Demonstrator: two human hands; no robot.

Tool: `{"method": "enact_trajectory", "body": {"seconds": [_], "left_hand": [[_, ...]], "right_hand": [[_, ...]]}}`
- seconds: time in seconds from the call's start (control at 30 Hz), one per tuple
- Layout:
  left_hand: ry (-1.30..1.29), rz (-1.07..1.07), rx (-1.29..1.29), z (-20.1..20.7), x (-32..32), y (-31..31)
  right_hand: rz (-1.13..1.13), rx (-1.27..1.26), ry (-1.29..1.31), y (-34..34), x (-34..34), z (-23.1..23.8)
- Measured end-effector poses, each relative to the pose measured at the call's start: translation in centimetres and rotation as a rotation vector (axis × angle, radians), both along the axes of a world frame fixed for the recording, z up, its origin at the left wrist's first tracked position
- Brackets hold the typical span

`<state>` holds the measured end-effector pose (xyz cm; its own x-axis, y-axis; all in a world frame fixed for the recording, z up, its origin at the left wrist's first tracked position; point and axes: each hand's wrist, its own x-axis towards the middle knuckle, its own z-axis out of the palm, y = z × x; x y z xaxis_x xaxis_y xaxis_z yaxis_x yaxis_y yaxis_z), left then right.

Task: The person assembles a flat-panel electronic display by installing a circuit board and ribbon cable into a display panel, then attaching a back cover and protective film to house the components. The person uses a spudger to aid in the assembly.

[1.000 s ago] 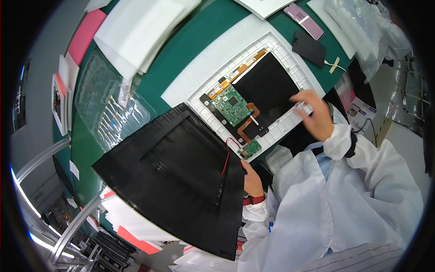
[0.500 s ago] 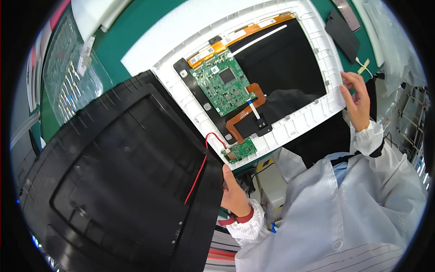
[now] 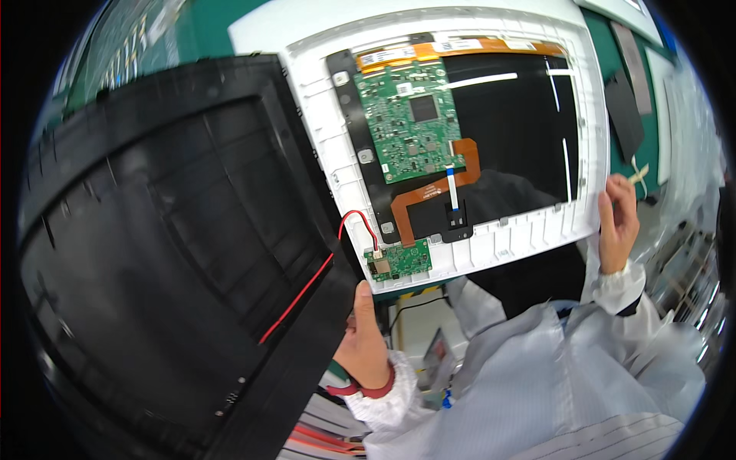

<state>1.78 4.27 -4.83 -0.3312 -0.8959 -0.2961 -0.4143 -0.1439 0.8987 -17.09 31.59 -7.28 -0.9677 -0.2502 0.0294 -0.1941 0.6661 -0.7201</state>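
Note:
My left hand (image 3: 366,343) is closed on the near edge of a large black plastic back cover (image 3: 176,230), its thumb up beside the near-left corner of a white display frame (image 3: 491,257). At that frame's near-right corner, my right hand (image 3: 618,226) has its fingers closed on the edge. Set in the frame is a dark display panel (image 3: 521,115), with a green circuit board (image 3: 418,126) and an orange flex cable (image 3: 475,165). A smaller green board (image 3: 402,262) sits in the near-left corner. From it a red-and-black wire (image 3: 353,215) runs to the black cover.
Under the frame lies a white sheet (image 3: 264,31) on a green work mat (image 3: 598,34). Dark flat pieces (image 3: 625,115) lie on the right, with clear plastic bags (image 3: 694,130) beyond. At the far left is a clear tray (image 3: 126,54) of small parts.
The frame and both hands appear lower and turned slightly in the picture, partly because the view has shifted. The black cover still stands tilted at the left. Both grips look the same.

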Motion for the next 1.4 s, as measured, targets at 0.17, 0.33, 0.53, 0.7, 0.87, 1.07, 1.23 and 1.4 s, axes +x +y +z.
{"method": "enact_trajectory", "body": {"seconds": [0.17,0.33,0.53,0.7,0.87,1.07,1.23,1.4], "left_hand": [[-0.007,0.027,-0.070,0.4,-0.5,-0.9],[-0.123,0.105,-0.044,0.5,-0.5,-0.9],[-0.066,0.140,-0.067,0.3,-0.4,-0.4],[-0.182,0.056,-0.067,-0.1,0.7,-0.7],[-0.153,0.080,-0.054,-0.1,0.9,-0.6],[-0.121,0.106,-0.015,0.1,0.6,-0.6],[-0.130,0.111,-0.017,0.1,0.3,-0.5],[-0.117,0.196,-0.036,0.2,-0.5,-0.2]], "right_hand": [[0.010,-0.034,0.025,-0.1,0.3,-0.7],[0.051,-0.068,0.043,-0.3,0.3,-1.4],[0.051,-0.095,0.067,0.4,0.3,-2.1],[0.089,-0.092,0.040,1.3,0.3,-2.7],[0.112,-0.099,0.025,1.0,0.4,-2.2],[0.111,-0.109,-0.011,1.4,0.0,-2.2],[0.131,-0.077,-0.003,1.2,0.0,-2.0],[0.118,-0.126,0.007,0.5,0.1,-2.1]]}}
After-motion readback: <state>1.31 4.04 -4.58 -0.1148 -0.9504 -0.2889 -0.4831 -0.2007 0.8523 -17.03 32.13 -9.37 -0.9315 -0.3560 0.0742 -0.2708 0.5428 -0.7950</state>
